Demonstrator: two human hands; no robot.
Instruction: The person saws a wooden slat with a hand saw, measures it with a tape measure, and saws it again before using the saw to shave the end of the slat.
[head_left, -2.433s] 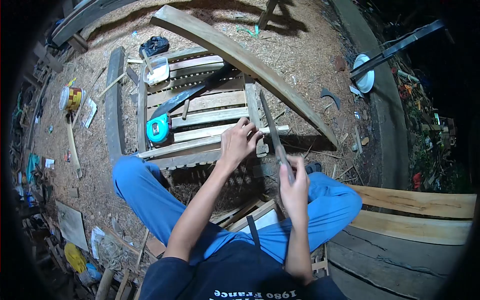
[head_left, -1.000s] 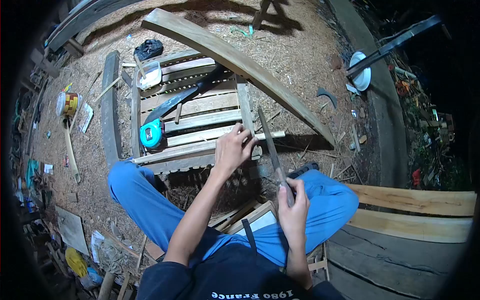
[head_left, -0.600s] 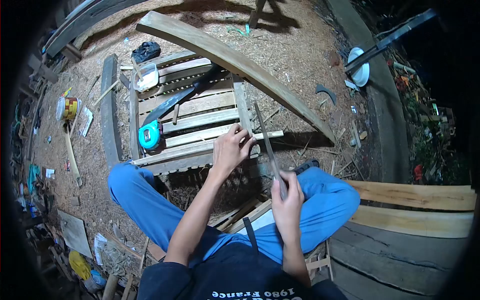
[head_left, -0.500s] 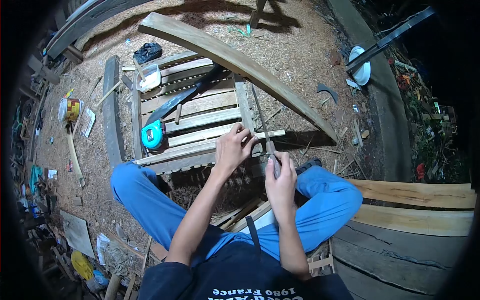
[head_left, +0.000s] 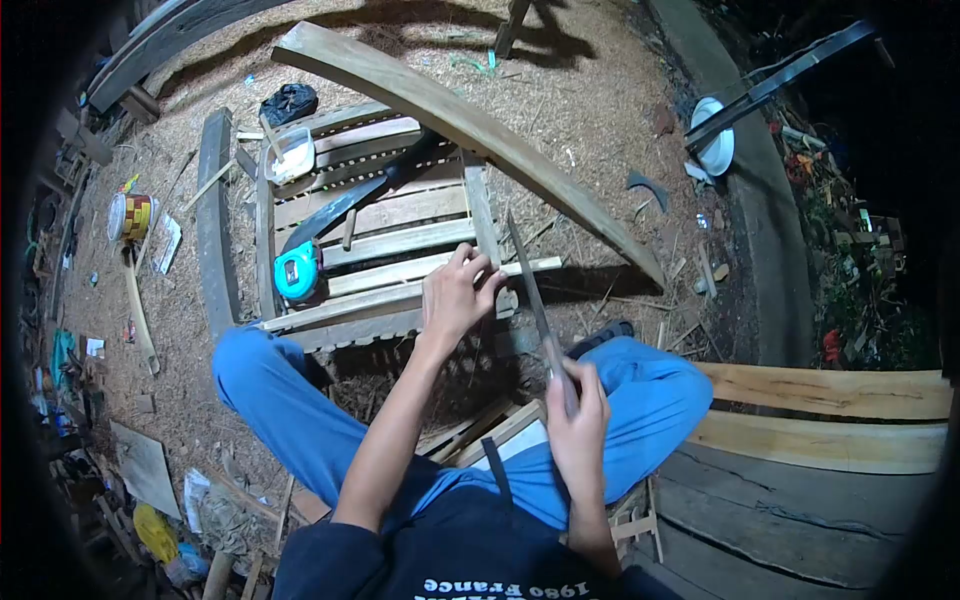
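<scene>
R hand [head_left: 580, 415] w/ long narrow-bladed tool [head_left: 534, 296] pulled back twd torso [head_left: 455, 535] vs 0.5 s ago; blade tip [head_left: 510, 220] now nearer the near-R corner of slatted frame [head_left: 478, 200].

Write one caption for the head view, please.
Left hand holds a wooden strip across a slatted frame; right hand grips a long tool.

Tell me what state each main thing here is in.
Left hand: curled, gripping the strip
Strip: held, one end jutting past the slats
Right hand: closed around the blade's handle
Blade: held, tip pointing forward
Tape measure: resting on the slats
Tub: open, stick inside
Bag: crumpled
</scene>
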